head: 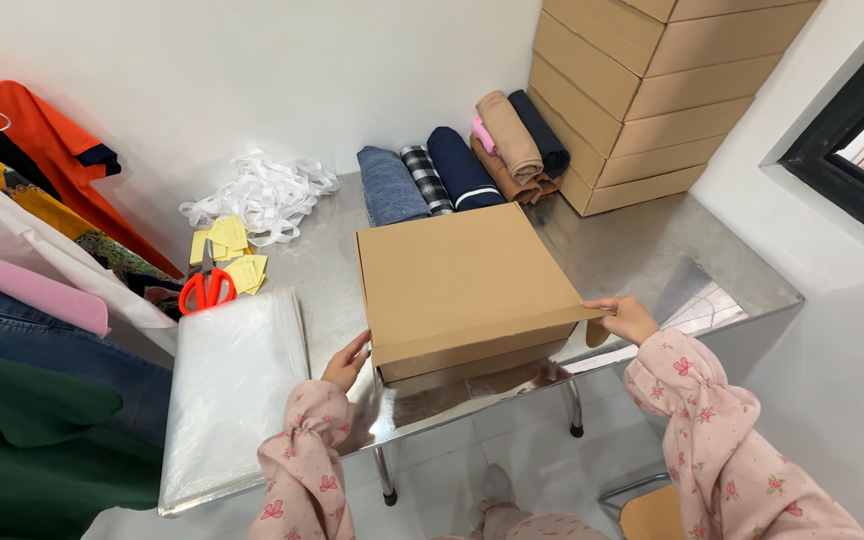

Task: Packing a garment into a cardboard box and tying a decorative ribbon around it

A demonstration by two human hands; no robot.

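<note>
A stack of clear plastic bags [232,390] lies on the steel counter [652,250] just left of the left hand [347,362]. Beyond the bags, farther from that hand, sit red-handled scissors [207,288] on yellow paper tags [227,250], and behind those a heap of white ribbon [264,195]. Hanging garments [22,250] crowd the far left. Well ahead of both hands, rolled clothes [462,160] in blue, plaid, navy, pink and tan line the wall. Ahead of the right hand [627,318], in the corner, stands a pile of flat cardboard boxes [642,90]; a dark window frame [852,150] is to its right.
</note>
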